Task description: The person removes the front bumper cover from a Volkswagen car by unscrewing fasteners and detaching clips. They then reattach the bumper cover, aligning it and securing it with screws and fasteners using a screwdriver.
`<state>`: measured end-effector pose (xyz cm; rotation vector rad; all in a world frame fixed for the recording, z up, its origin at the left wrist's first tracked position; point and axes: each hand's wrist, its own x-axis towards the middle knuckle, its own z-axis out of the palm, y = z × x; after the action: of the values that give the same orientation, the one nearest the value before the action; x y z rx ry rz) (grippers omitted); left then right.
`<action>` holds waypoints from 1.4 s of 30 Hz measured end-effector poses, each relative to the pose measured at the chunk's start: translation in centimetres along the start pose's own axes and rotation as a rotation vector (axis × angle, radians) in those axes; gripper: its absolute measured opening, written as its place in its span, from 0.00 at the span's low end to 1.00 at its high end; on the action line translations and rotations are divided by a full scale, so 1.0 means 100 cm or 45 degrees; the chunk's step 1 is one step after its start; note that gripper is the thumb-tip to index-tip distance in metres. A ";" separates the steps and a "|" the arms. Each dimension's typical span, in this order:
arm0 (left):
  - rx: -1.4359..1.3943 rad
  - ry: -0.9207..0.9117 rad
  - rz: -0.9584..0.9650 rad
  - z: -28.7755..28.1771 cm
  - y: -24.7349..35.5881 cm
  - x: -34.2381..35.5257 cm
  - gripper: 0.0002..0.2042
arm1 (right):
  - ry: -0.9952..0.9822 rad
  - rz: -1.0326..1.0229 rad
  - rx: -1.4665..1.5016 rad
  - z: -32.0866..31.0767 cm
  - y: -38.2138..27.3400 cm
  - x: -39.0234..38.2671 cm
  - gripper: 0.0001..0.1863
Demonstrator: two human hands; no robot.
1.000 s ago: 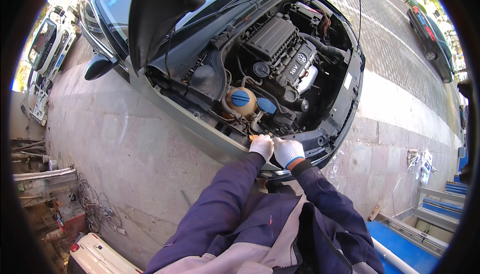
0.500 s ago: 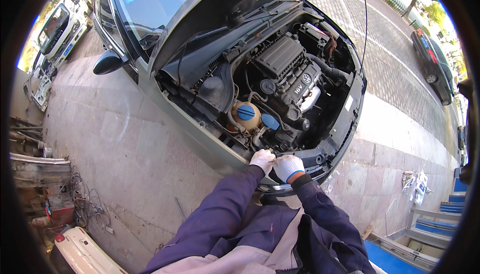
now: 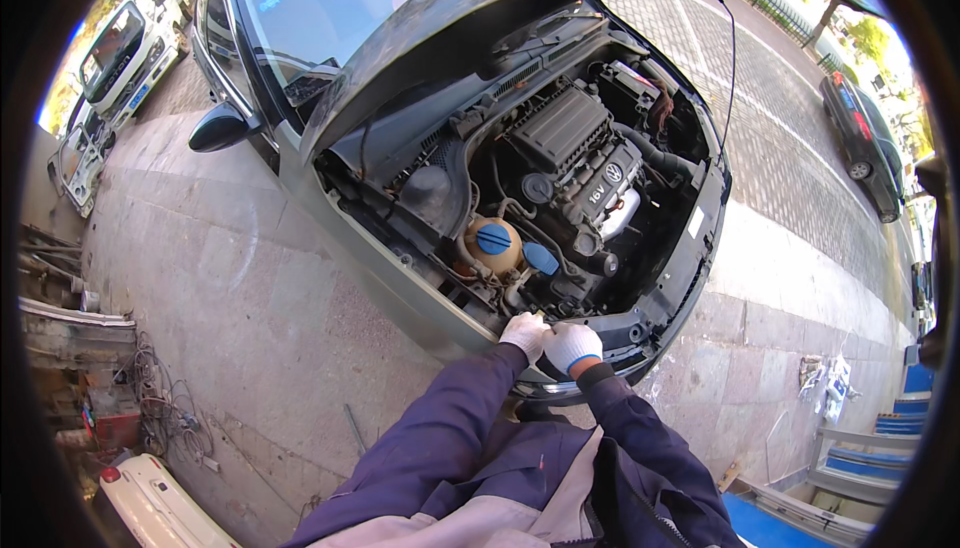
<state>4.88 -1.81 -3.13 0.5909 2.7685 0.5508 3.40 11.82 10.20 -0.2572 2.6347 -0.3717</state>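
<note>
Head view: gloved left hand (image 3: pixel 523 336) and right hand (image 3: pixel 572 346) closer together than before, each one's grip indiscernible.

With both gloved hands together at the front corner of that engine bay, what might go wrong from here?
1. The left hand and right hand meet at the edge of the open engine bay; anything small slipping from their hidden fingertips might fall inside.
2. The raised bonnet overhangs the bay; if it dropped, it could strike the hands.
3. A thin bar lies on the ground to the left, a possible trip hazard.
</note>
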 end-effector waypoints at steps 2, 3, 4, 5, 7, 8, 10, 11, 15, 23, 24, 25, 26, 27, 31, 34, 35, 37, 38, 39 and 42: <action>0.010 0.043 0.029 0.005 -0.001 0.000 0.08 | 0.051 -0.018 -0.027 -0.003 0.000 -0.002 0.18; 0.011 0.067 0.016 0.008 -0.001 0.001 0.08 | 0.078 -0.031 -0.042 -0.007 0.001 -0.004 0.17; 0.011 0.059 0.006 0.010 -0.002 0.001 0.08 | 0.099 -0.040 -0.063 -0.010 0.001 -0.005 0.17; 0.016 0.076 -0.012 0.012 -0.002 0.001 0.08 | 0.285 -0.318 -0.048 -0.013 0.003 -0.009 0.13; 0.053 0.120 0.003 0.012 -0.002 0.000 0.09 | 0.244 -0.585 -0.298 -0.020 0.005 -0.009 0.12; 0.086 0.032 -0.017 0.010 -0.001 0.000 0.10 | 0.224 -0.719 -0.422 -0.023 0.007 -0.008 0.11; 0.012 0.047 -0.058 0.005 0.000 -0.001 0.10 | 0.252 -0.758 -0.554 -0.024 0.010 -0.005 0.09; -0.031 0.057 -0.060 0.001 0.000 -0.001 0.10 | 0.231 -0.739 -0.587 -0.023 0.011 -0.003 0.08; -0.084 0.075 -0.055 -0.008 0.003 -0.006 0.07 | -0.111 -0.406 -0.506 -0.015 0.020 0.000 0.22; -0.041 0.012 -0.011 -0.008 0.001 -0.003 0.08 | -0.024 -0.269 -0.220 -0.012 0.012 -0.015 0.21; -0.041 0.014 -0.031 -0.007 0.002 -0.004 0.08 | 0.063 -0.331 -0.254 -0.017 0.011 -0.017 0.18; -0.033 0.013 -0.053 -0.006 0.002 -0.004 0.08 | 0.170 -0.557 -0.260 -0.025 0.012 -0.017 0.11; -0.025 0.013 -0.072 -0.005 0.003 -0.004 0.08 | 0.128 -0.628 -0.336 -0.031 0.012 -0.017 0.11; 0.012 0.041 -0.043 -0.004 0.002 -0.004 0.09 | 0.097 -0.711 -0.420 -0.036 0.013 -0.014 0.11; -0.138 0.109 -0.057 -0.006 0.001 -0.005 0.09 | 0.102 -0.802 -0.558 -0.037 0.009 -0.007 0.11; -0.084 0.048 0.019 -0.007 -0.002 -0.006 0.09 | 0.110 -0.716 -0.529 -0.024 0.002 -0.006 0.13; -0.108 0.078 0.009 -0.006 -0.003 -0.006 0.09 | 0.123 -0.655 -0.522 -0.020 -0.002 -0.007 0.13; -0.081 0.088 -0.003 -0.002 -0.003 -0.004 0.09 | 0.144 -0.567 -0.576 -0.013 -0.009 -0.010 0.13; -0.116 0.080 -0.019 0.002 -0.005 -0.002 0.10 | 0.141 -0.566 -0.582 -0.012 -0.011 -0.010 0.13; -0.140 0.086 -0.022 0.006 -0.007 0.000 0.11 | 0.127 -0.556 -0.602 -0.011 -0.014 -0.010 0.13; -0.178 0.107 -0.038 0.019 -0.012 0.004 0.11 | 0.079 -0.534 -0.632 -0.013 -0.018 -0.008 0.11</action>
<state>4.75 -2.05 -5.38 0.5056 2.7818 0.7721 3.71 10.58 12.15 -0.9783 2.6839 0.1587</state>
